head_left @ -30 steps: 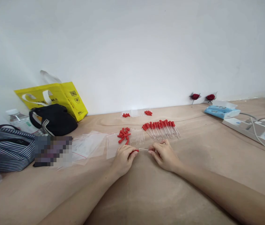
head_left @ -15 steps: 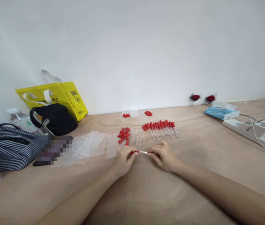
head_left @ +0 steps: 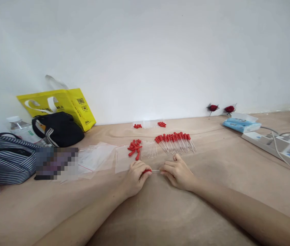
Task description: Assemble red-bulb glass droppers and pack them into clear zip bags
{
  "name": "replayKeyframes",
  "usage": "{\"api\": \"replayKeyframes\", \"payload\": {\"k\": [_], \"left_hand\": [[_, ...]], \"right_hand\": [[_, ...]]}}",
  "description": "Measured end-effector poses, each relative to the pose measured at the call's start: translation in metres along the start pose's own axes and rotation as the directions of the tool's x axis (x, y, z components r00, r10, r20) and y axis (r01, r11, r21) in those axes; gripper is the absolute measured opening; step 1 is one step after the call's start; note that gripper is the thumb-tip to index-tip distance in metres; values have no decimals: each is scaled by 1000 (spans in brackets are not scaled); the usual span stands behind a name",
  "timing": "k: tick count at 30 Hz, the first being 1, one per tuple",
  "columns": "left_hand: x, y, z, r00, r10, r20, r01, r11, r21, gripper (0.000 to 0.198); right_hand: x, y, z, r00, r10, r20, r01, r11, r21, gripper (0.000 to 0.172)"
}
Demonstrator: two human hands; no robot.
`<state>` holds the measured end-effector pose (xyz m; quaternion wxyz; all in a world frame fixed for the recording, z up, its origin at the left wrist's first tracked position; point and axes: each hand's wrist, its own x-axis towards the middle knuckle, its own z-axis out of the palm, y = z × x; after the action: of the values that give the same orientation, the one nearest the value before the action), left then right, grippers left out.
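Observation:
Between the fingertips of my left hand (head_left: 136,177) is a red rubber bulb (head_left: 147,171), mostly covered by the fingers. My right hand (head_left: 177,173) pinches the other end of a thin clear dropper tube (head_left: 155,171), whose left end meets the bulb. Just beyond my hands lies a loose pile of red bulbs (head_left: 134,148). Beside it is a row of bare clear tubes (head_left: 149,149). Further right, several droppers with red bulbs (head_left: 177,140) lie side by side, bulbs pointing away from me.
Clear zip bags (head_left: 97,157) and a dark flat object, partly blurred out, lie left. Behind them stand a striped bag (head_left: 9,160), a black pouch (head_left: 60,130), a bottle (head_left: 19,128) and a yellow bag (head_left: 80,111). At right are a tissue pack (head_left: 240,124) and a power strip (head_left: 275,147).
My hands still hold the bulb and tube and have shifted slightly down in view. My right hand has turned a little, its fingers curled more. The rest lies as before.

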<state>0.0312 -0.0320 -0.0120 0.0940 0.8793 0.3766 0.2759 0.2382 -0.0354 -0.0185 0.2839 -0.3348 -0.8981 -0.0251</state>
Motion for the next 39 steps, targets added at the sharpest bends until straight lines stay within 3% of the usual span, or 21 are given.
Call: {"api": "replayKeyframes", "payload": {"k": [17, 23, 29, 31, 34, 39], "left_hand": [[1, 1, 0, 992, 124, -21, -123, 992, 22, 17], [3, -6, 0, 997, 61, -48, -58, 996, 63, 15], [6, -6, -3, 996, 46, -75, -37, 992, 120, 13], [7, -6, -5, 993, 16, -121, 3, 988, 155, 12], [8, -12, -11, 967, -72, -246, 133, 961, 241, 27], [8, -27, -16, 921, -227, -317, 332, 882, 333, 33]], "right_hand": [[5, -7, 13, 995, 81, 58, -86, 993, 86, 20], [14, -8, 10, 975, 176, 132, -189, 977, 94, 20], [17, -6, -3, 987, 128, 102, -131, 991, 25, 17], [17, -5, -5, 981, 164, 101, -167, 986, 23, 16], [23, 2, -2, 932, 355, 64, -358, 933, 42, 20], [53, 26, 10, 746, 665, -46, -666, 746, -4, 25]]}}
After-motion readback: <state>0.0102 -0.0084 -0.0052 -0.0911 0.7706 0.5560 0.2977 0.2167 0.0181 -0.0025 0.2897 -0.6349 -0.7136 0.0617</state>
